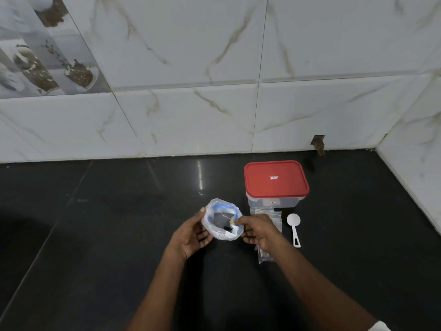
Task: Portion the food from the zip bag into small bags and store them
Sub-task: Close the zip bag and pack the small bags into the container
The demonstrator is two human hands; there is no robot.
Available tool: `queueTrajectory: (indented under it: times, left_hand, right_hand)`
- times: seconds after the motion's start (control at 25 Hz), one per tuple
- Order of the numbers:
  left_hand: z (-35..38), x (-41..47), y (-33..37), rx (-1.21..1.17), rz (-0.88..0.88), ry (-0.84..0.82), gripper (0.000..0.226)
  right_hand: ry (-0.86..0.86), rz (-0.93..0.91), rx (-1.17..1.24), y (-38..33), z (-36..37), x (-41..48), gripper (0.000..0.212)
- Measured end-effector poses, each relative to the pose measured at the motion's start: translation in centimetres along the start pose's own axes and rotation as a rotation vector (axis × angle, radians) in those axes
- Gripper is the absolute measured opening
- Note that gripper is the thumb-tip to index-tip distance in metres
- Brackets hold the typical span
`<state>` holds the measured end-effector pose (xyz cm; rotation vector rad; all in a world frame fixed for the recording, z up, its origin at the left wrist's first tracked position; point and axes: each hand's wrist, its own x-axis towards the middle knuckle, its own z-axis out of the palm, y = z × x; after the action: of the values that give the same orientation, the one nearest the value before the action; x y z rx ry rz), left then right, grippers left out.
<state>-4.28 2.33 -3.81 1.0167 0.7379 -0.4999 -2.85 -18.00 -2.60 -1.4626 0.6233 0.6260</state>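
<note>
Clear plastic zip bag (223, 223), held over the black tabletop (107, 235) with its mouth spread for scooping: left hand (191, 234) cups its side, right hand (259, 231) pinches its rim. Contents, seemingly dark, are indistinct.

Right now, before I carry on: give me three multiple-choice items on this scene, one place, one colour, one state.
1. Where does the white spoon lie? A) right of the small bags B) in a bowl C) in a sink
2. What colour is the container lid? A) blue B) red C) green
3. How is the zip bag? A) sealed flat B) lying untouched C) mouth open, held
Key: A, it lies on the counter beside them; B, plainly red; C, left hand and right hand hold its open rim.
</note>
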Motion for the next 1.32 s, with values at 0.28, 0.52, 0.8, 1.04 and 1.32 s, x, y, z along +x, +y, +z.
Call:
queueTrajectory:
  times: [0.28,0.52,0.8,1.04,1.32]
  left_hand:
    - [1.2,0.4,0.5,0.35,0.02,0.093,0.017]
    - [2.7,1.0,-1.6,0.79,0.421,0.621,0.013]
    - [2.1,-0.1,-2.3,0.544,0.503,0.324,0.016]
    - [2.0,-1.7,-1.6,0.448,0.387,0.152,0.014]
    - [2.5,-0.7,-1.4,0.935,0.584,0.693,0.008]
  right_hand:
    - [-0.01,-0.024,0.105,-0.5,0.3,-0.2,0.03]
    - [-0.247,-0.092,0.27,1.1,0.8,-1.6,0.021]
    - [0.327,-0.447,-0.432,0.8,2.6,-0.4,0.018]
    - [0.483,-0.581,-0.972,0.4,3.5,0.1,0.02]
    - [-0.173,-0.134,0.071,0.4,1.2,-1.0,0.019]
